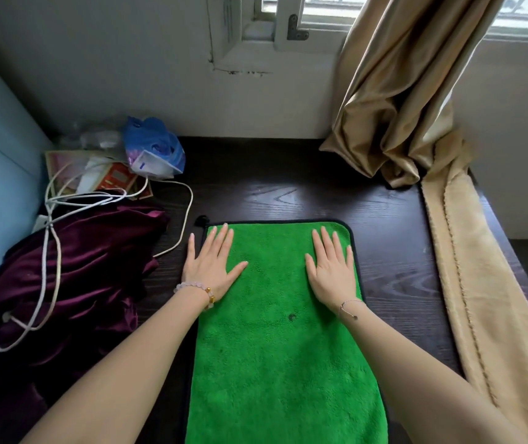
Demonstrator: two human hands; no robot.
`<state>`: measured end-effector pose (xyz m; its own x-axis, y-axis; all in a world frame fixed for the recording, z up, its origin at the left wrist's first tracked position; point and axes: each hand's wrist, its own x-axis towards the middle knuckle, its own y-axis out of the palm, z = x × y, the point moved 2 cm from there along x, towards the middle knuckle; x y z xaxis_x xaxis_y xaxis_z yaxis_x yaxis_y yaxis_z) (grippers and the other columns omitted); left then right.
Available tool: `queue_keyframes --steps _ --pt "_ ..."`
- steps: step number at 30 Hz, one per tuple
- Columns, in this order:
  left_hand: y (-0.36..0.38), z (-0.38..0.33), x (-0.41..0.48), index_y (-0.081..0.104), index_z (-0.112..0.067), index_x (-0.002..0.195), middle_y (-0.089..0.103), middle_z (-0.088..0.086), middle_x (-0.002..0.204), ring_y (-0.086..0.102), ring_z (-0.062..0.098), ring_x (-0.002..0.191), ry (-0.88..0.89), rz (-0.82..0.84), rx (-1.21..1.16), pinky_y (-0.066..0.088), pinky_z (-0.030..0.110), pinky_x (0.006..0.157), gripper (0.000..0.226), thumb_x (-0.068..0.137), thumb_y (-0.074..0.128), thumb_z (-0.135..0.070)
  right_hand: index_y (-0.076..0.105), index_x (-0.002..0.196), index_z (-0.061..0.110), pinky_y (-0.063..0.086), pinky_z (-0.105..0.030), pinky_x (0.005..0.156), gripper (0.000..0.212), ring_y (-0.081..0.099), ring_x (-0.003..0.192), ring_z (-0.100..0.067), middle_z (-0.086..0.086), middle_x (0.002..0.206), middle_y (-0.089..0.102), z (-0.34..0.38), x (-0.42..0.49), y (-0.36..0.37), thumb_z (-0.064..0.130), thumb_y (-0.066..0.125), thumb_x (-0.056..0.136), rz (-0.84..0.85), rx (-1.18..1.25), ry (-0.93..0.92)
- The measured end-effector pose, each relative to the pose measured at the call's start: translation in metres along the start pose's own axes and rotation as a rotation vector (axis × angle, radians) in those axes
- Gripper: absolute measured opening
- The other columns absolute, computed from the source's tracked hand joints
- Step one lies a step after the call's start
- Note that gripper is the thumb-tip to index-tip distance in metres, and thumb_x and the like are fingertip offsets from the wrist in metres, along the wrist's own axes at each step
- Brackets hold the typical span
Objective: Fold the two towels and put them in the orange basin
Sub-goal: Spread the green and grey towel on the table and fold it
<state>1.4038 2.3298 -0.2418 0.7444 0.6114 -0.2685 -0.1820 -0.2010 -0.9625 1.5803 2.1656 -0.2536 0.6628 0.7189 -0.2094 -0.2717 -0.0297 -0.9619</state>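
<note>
This is a lived-in room of a home. A dark wood-grain counter (272, 187) stands against a scuffed white wall (96, 59) under a window (320, 8), whose tan curtain (394, 91) spills onto it. Household clutter sits at its left: a crumpled purple velvet cloth (89, 267), a loose white cable (186, 219) and a blue plastic bag (153, 145).

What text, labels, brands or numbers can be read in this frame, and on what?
Nothing here is legible.
Blue plastic bag: printed marks, too blurred to read.
Red packet: pale print, too small to read.
Paper strip on the window frame: lines of print, too small to read.
Green towel: no text showing.
</note>
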Motion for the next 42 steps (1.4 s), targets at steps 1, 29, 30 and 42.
queue_keyframes --steps 1,29,30,42 --pt "-0.003 0.0 0.0 -0.012 -0.021 0.148 -0.019 -0.006 0.155 -0.015 0.01 0.143 0.0 0.024 0.001 -0.014 0.048 0.113 0.08 0.085 0.001 -0.069 0.004 0.152 0.025 -0.005 -0.041 0.118 0.058 -0.007 0.147 -0.016 0.004 0.16 -0.003 -0.002 -0.001 -0.002 0.043 0.017 0.099 0.012 0.009 -0.012" --pt "-0.006 -0.034 -0.063 -0.01 -0.009 0.148 -0.017 0.004 0.156 -0.013 0.015 0.144 0.04 0.153 -0.135 -0.004 0.033 0.116 0.076 0.097 0.032 -0.047 0.0 0.151 0.007 0.002 -0.04 0.118 0.074 -0.002 0.147 -0.02 -0.008 0.16 -0.004 -0.026 -0.021 -0.03 0.046 0.034 0.098 0.144 0.035 -0.031" --pt "-0.004 -0.036 -0.077 -0.009 -0.01 0.148 -0.017 0.004 0.156 -0.014 0.015 0.143 0.063 0.145 -0.142 -0.005 0.033 0.116 0.075 0.097 0.032 -0.045 0.001 0.151 0.008 0.002 -0.039 0.119 0.073 -0.002 0.147 -0.02 -0.008 0.16 -0.004 -0.025 -0.038 -0.026 0.045 0.033 0.098 0.146 0.025 -0.069" --pt "0.065 -0.026 -0.246 0.033 -0.009 0.142 0.03 0.003 0.15 0.011 0.013 0.142 0.172 0.094 -0.077 0.005 0.028 0.112 0.065 0.098 0.001 -0.045 0.006 0.15 0.016 -0.007 -0.024 0.115 0.065 -0.008 0.142 -0.006 0.009 0.154 -0.006 -0.071 -0.226 0.017 0.034 0.042 0.099 0.109 0.106 -0.195"
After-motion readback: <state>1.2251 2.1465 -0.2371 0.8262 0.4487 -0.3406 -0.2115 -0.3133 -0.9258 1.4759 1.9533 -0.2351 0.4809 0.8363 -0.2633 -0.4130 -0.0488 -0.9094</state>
